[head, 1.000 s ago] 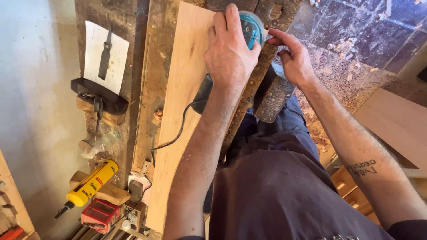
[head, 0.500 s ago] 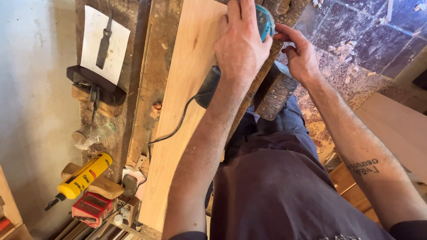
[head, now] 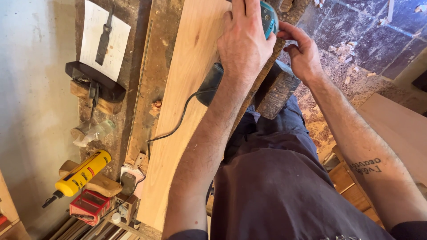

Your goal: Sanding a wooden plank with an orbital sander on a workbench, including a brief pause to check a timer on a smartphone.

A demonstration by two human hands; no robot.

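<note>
The left hand [head: 242,46] lies palm-down, fingers closed over the teal electric sander [head: 268,18] on the pale wooden board [head: 178,129] – the right hand [head: 302,53] curls against the sander's side at the board's edge, its grasp unclear.

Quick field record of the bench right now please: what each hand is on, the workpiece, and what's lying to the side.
left hand: pressed flat on top of teal power sander
right hand: at the sander's side, by the bench edge
workpiece: long pale wooden board lying on worn workbench
cord: black cable trailing over board
side items: yellow tube, red box, paper sheet
</note>
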